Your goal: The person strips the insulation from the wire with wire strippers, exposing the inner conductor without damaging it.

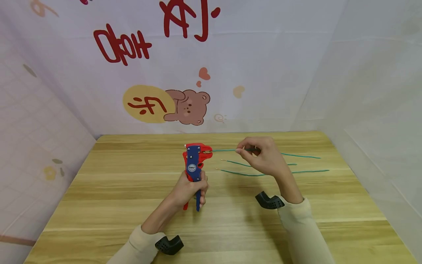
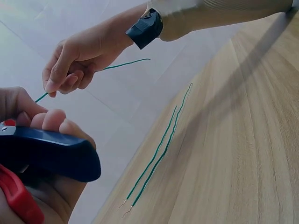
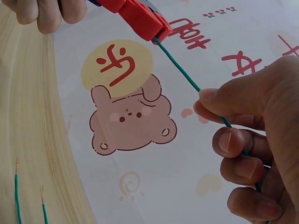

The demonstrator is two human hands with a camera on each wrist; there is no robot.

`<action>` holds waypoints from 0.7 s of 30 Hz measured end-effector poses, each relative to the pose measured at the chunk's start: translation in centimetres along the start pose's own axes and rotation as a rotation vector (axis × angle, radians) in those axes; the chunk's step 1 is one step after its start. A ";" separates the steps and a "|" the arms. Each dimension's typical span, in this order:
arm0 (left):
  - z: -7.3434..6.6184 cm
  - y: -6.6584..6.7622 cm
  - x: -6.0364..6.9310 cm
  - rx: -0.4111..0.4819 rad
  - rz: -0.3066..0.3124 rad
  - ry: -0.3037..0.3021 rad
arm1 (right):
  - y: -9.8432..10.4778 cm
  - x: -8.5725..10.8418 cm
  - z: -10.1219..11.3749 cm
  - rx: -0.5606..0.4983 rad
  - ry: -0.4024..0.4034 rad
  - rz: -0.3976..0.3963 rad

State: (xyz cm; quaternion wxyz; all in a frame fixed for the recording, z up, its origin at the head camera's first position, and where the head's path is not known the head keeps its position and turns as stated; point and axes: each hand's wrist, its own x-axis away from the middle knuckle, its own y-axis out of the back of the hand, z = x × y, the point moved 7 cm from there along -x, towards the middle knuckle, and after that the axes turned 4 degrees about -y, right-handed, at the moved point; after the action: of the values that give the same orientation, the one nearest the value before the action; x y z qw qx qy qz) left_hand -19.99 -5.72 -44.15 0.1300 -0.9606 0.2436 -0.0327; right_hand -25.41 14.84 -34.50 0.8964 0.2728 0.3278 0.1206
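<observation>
My left hand (image 1: 191, 189) grips the handles of a red and blue wire stripper (image 1: 192, 161), held upright above the table with its red jaws turned to the right. Between thumb and forefinger, my right hand (image 1: 265, 156) pinches a green wire (image 1: 224, 150). One end of that wire sits in the mouth of the stripper; the other trails out past the right hand. In the right wrist view the wire (image 3: 180, 67) runs taut from the red jaws to the fingertips. The wire tip inside the jaws is hidden.
Two more green wires (image 1: 239, 173) (image 2: 154, 158) lie side by side on the wooden table (image 1: 115, 205), below the right hand, with bare copper strands at their left ends. A white printed cloth (image 1: 263, 55) hangs behind the table and along both sides.
</observation>
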 end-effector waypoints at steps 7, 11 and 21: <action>0.0 0.2 0.0 -0.026 -0.002 -0.005 | 0.0 0.0 0.3 -0.016 0.020 -0.001; -0.1 0.2 0.1 -0.022 0.008 -0.003 | 0.1 0.0 0.3 -0.027 0.021 0.005; 0.0 0.2 0.1 -0.035 0.001 0.032 | 0.3 0.1 0.1 -0.031 0.007 0.031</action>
State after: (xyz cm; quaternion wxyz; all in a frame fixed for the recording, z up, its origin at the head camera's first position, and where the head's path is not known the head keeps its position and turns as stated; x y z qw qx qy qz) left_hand -19.98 -5.88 -44.23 0.1090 -0.9620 0.2466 -0.0438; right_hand -25.29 15.09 -34.28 0.8973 0.2636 0.3251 0.1403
